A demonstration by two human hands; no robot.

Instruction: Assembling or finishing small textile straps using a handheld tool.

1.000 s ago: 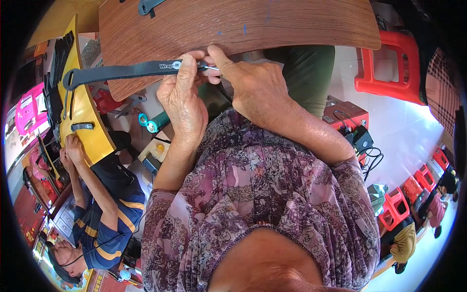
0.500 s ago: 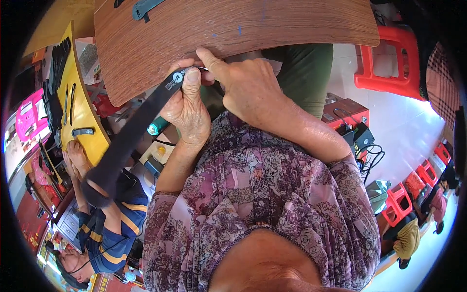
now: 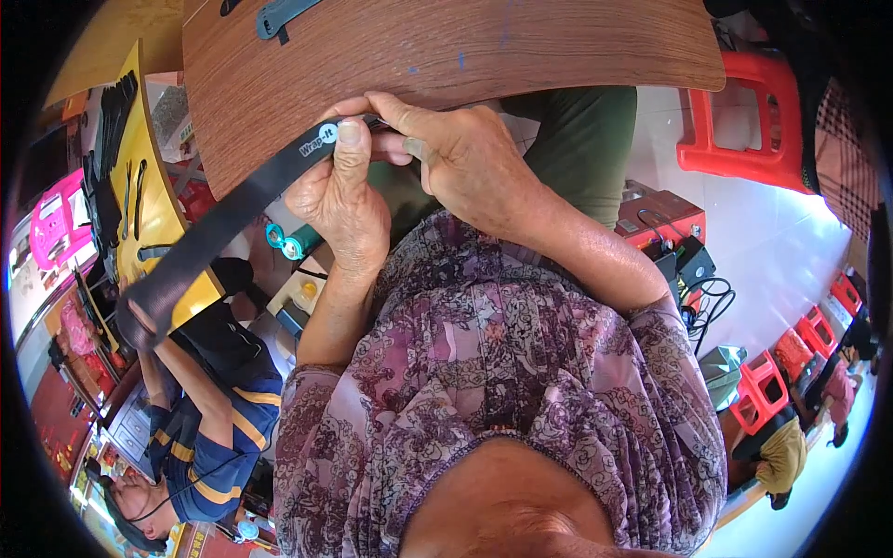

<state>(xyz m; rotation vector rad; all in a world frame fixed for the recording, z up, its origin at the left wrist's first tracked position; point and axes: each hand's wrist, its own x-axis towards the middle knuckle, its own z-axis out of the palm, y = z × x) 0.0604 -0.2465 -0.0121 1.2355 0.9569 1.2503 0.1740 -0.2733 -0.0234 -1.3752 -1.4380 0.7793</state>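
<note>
One black strap (image 3: 219,228) is hanging past the near edge of the wooden table (image 3: 521,46), its free end dangling in open space lower left. The left hand (image 3: 339,200) and right hand (image 3: 460,158) are pinching its upper end, fingers closed tight.

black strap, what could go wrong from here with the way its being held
1. The black strap is pinched only at its top end by the left hand and right hand; its long free end hangs off the wooden table and could pull it loose.
2. That free end dangles close to a co-worker's arm and might brush or snag it.
3. The fingers crowd one small spot, so a slip could pinch a fingertip.
</note>
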